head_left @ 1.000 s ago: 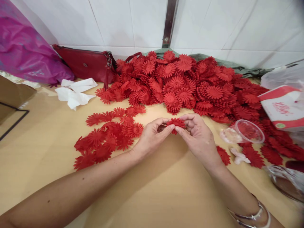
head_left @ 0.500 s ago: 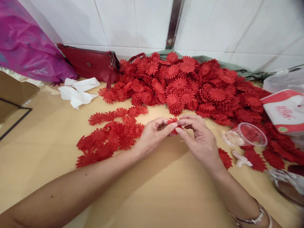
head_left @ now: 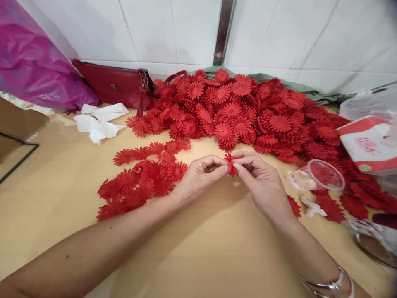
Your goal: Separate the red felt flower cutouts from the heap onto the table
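Observation:
Between my fingertips is a small red fabric flower (head_left: 230, 164), its petals bunched and seen nearly edge-on. My left hand (head_left: 203, 174) pinches it from the left with thumb and forefinger. From the right, my right hand (head_left: 260, 178) grips the same flower, its thumb at the near side. Both hands hover low over the table; part of the flower is hidden by the fingers. A large heap of red fabric flowers (head_left: 232, 109) lies just beyond my hands. To the left, beside my left forearm, a smaller spread of flowers (head_left: 145, 186) covers the table.
On the right stand a clear plastic cup (head_left: 327, 176), a red-and-white tissue pack (head_left: 367, 145) and a crumpled white scrap (head_left: 312, 206). A red purse (head_left: 114, 85), a purple bag (head_left: 40, 62) and white paper (head_left: 101, 122) sit at the back left. A tiled wall (head_left: 149, 31) bounds the table.
The flower has turned between my fingers and now shows its petals edge-on and upright. My right fingers and thumb have closed in on it. The view has shifted slightly.

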